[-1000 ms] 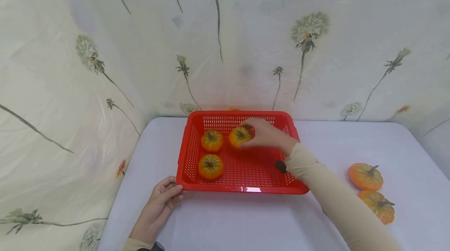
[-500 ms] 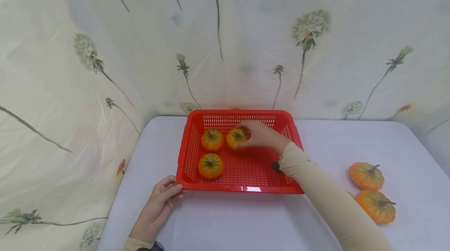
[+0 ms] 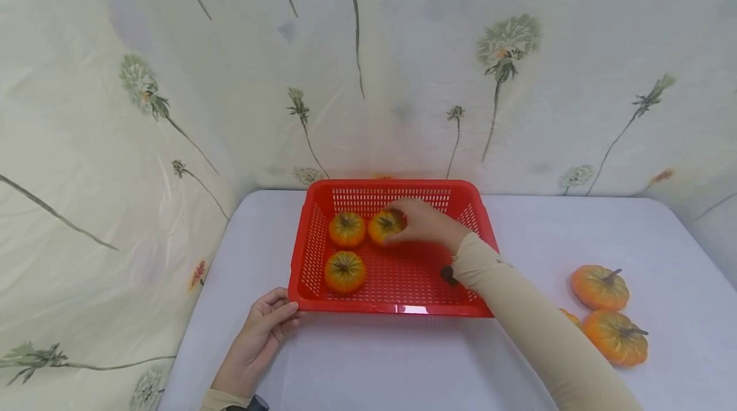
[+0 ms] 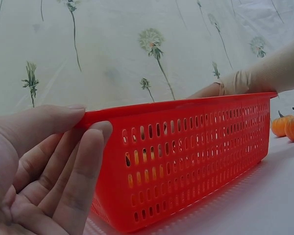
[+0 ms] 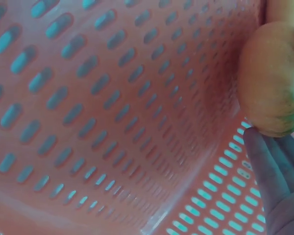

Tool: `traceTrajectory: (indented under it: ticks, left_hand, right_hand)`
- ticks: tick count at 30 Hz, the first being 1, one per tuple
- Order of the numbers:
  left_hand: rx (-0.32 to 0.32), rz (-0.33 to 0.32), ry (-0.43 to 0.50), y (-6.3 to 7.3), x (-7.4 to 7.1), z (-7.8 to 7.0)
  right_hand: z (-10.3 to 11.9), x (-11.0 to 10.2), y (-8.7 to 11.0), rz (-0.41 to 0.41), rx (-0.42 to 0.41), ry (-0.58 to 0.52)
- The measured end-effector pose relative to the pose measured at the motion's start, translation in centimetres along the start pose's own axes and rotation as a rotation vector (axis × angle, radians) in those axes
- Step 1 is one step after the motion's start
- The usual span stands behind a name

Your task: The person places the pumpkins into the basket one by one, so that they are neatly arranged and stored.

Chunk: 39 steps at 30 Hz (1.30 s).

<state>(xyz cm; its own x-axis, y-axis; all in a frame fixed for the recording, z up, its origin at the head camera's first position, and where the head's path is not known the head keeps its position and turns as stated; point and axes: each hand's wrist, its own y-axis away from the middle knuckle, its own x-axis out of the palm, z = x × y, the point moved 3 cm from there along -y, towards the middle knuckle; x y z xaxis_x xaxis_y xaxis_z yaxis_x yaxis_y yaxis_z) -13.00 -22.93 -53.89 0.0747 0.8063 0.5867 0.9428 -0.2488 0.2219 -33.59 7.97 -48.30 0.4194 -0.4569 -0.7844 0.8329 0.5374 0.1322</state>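
A red slotted plastic basket (image 3: 397,309) stands on the white table. My left hand (image 3: 263,326) pinches its near left corner; in the left wrist view the thumb lies over the rim (image 4: 181,102) and the fingers are under it. Inside the basket, my right hand (image 3: 425,224) holds a small orange pumpkin (image 3: 384,226) between thumb and fingers. The same pumpkin (image 5: 269,78) shows at the right of the right wrist view, with fingertips at its side. Two more pumpkins sit along the basket's left side, a rear one (image 3: 347,229) and a front one (image 3: 345,272).
On the right of the table (image 3: 357,366) lie an orange pumpkin (image 3: 600,287) and another (image 3: 615,338) in front of it. Part of a further pumpkin (image 3: 570,316) peeks out beside the right sleeve (image 3: 530,315). A flower-print cloth (image 3: 403,65) hangs behind the table.
My right hand has shifted slightly left with its pumpkin, closer to the rear left pumpkin. The left hand and the basket stay in place.
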Motion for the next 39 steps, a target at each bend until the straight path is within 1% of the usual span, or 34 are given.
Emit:
traceTrajectory:
  ticks: [7,11,20,28,39]
  left_hand:
    - [-0.004,-0.009,-0.004,0.09,0.04,-0.04]
    - [-0.005,-0.015,-0.006,0.13,0.05,-0.04]
    - [0.0,-0.005,0.001,0.1,0.15,0.02]
    - [-0.008,-0.022,-0.014,0.22,0.1,0.0]
    - [0.013,0.019,0.005,-0.03,0.2,0.04]
  right_hand:
    - [-0.12,0.0,-0.05,-0.009,0.004,0.0]
    - [-0.31,0.09,-0.14,0.001,0.011,0.012]
    - [-0.72,0.35,-0.16,0.019,0.021,-0.02]
    - [-0.61,0.35,-0.02,0.016,0.028,-0.031]
    - [-0.48,0.19,0.01,0.013,0.027,-0.053]
